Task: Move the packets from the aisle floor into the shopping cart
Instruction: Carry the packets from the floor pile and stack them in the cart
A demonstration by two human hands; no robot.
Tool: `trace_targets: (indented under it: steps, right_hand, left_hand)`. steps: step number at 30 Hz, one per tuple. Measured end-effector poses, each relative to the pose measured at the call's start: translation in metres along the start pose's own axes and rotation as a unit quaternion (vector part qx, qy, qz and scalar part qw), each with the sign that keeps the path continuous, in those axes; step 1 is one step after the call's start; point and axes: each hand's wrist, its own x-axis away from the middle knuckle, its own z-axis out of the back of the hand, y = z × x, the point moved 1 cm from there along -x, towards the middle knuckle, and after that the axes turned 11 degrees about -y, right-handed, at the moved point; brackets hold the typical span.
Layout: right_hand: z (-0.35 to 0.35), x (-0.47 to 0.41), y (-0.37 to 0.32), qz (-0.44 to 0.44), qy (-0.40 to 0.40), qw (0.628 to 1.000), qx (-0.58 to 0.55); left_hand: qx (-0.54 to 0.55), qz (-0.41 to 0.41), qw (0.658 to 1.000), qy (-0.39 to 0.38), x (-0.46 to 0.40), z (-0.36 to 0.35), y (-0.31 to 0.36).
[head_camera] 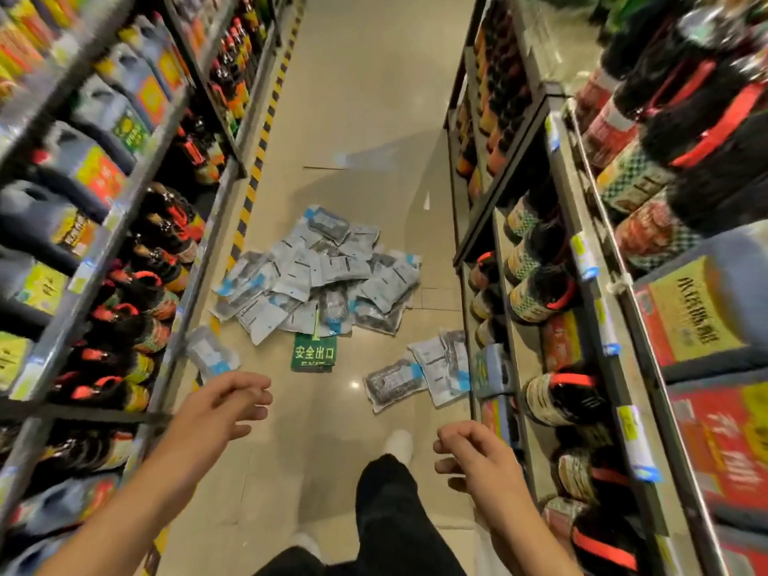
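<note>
I see the packets (320,280) as glossy plastic film, crinkled and catching light. The floor (357,97) looks like smooth, polished tile with a sheen. The shelving (590,226) reads as painted metal, and the trouser leg (395,513) is matt black cloth.

A heap of grey-and-white packets (320,280) lies on the aisle floor (365,97), covering the far edge of a green exit sign (313,353). Three more packets (419,376) lie near the right shelf (590,293). Both hands, left (224,403) and right (473,453), hover empty, fingers loosely curled.
</note>
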Motion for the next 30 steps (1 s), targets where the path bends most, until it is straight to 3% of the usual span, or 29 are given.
trace_targets:
  steps: [8, 19, 30]
  right_hand:
    - [0.026, -0.073, -0.106, 0.067, -0.016, 0.996, 0.056]
    - [-0.042, -0.171, -0.178, 0.048, -0.04, 0.995, 0.075]
    - [-0.135, -0.292, -0.218, -0.038, 0.067, 0.995, -0.066]
  left_hand:
    - [-0.014, 0.009, 0.999, -0.028, -0.068, -0.038, 0.068]
    - [0.039, 0.066, 0.997, 0.03, -0.164, 0.057, 0.095]
    - [-0.092, 0.027, 0.988, -0.121, -0.404, 0.117, 0.184]
